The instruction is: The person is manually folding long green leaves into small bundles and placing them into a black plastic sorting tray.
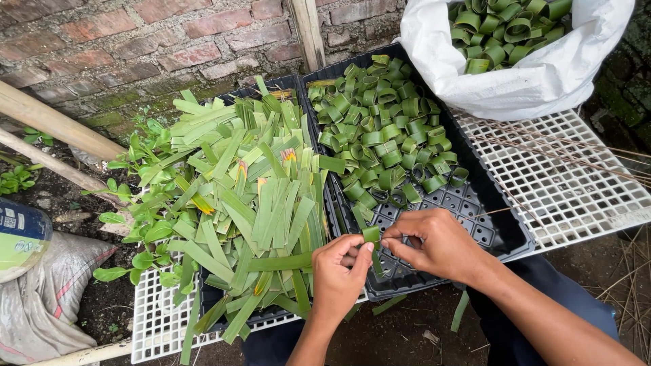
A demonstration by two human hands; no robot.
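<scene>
My left hand (341,271) and my right hand (434,242) meet over the near edge of a black plastic tray (498,230). Both pinch one green leaf strip (371,235), which is curled into a small loop between the fingertips. The tray holds a heap of finished green leaf rings (383,129) at its far end. To the left lies a big pile of flat cut leaf strips (251,196), just beside my left hand.
A white sack (536,81) full of leaf rings sits at the top right. White plastic grids (576,183) lie under the trays. A brick wall (135,41), bamboo poles (54,122), small green plants (146,224) and a grey bag (41,298) stand at the left.
</scene>
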